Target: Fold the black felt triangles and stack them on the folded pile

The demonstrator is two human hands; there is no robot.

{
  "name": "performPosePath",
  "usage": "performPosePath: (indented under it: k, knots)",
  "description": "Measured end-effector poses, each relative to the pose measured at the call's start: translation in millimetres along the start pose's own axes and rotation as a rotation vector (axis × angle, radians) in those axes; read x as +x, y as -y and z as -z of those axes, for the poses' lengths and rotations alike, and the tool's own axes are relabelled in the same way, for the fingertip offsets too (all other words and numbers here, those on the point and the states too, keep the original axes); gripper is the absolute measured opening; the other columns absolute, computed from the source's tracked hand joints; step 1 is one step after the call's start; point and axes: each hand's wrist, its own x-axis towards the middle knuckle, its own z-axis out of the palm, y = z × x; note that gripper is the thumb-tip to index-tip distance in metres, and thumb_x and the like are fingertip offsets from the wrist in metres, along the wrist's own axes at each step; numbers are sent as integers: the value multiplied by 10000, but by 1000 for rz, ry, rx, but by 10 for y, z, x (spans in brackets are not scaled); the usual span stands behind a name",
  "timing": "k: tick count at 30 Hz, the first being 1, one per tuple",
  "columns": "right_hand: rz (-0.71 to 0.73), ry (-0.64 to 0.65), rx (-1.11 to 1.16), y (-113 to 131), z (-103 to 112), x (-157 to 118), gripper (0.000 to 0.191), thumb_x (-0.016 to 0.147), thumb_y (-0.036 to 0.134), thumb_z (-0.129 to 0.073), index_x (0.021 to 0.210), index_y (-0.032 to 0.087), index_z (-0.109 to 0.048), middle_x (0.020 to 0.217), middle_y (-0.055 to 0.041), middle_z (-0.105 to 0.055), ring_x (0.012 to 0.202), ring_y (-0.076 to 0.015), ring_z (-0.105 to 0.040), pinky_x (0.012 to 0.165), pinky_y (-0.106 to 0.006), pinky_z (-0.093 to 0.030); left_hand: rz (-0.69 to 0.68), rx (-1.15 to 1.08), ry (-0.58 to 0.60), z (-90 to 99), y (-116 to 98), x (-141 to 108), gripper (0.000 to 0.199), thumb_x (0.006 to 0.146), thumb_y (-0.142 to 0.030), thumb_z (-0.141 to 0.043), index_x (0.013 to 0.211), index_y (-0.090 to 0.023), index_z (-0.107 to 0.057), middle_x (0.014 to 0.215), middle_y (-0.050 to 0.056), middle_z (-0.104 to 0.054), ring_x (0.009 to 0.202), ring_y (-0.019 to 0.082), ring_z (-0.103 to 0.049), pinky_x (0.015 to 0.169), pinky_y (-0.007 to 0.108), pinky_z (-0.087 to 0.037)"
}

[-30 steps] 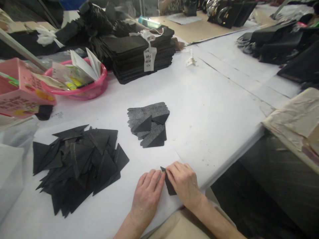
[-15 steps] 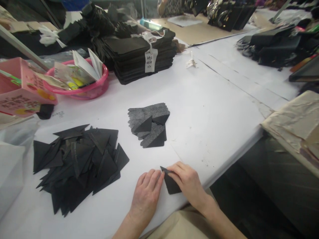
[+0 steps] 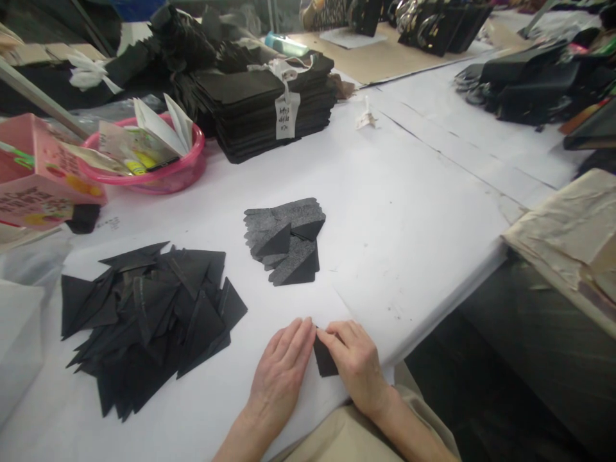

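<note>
A small black flat piece of leather-like material [image 3: 326, 361] lies near the table's front edge, partly hidden under my right hand [image 3: 355, 362]. The fingers of that hand are bent, with thumb and forefinger closed on the piece's upper corner. My left hand [image 3: 283, 367] rests flat along the piece's left side, fingers stretched and together, fingertips at the same corner. Further up lies a small overlapping group of grey-and-black pieces [image 3: 283, 237]. To the left is a large loose heap of black pieces [image 3: 154, 321], many with pointed corners.
On the white-covered table [image 3: 409, 212], a tagged stack of black sheets [image 3: 255, 109] stands at the back. A pink basket [image 3: 168, 179] and a pink box [image 3: 43, 186] sit at the left. Black goods [image 3: 534, 83] lie at the far right, with a cloth-covered edge [image 3: 568, 231] nearer.
My left fingers have straightened and slid up beside the piece's corner. My right hand has shifted slightly down, its fingers more curled at that corner. The view has moved a little.
</note>
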Motion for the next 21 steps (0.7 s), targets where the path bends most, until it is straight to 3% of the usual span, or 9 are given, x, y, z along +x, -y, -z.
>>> performPosePath:
  k: [4,21]
  knots:
    - [15,15,-25,10,22,6,193,966,134,-532,1102,179,-661,948,-54,-613,861,-166,-534,763,-306,-441,-47,-44,14,-10,49,6,406,1038,-98,-248,1245,-41,-592,1381,111,-549,1301,273,-470,1045,398,-411]
    - [-16,19,-20,13,102,-153,211,962,107,-519,1126,152,-646,939,-67,-602,865,-176,-518,746,-313,-451,4,-46,54,17,0,2,403,1035,-119,-285,1322,-74,-564,1415,99,-522,1308,284,-465,1054,432,-396]
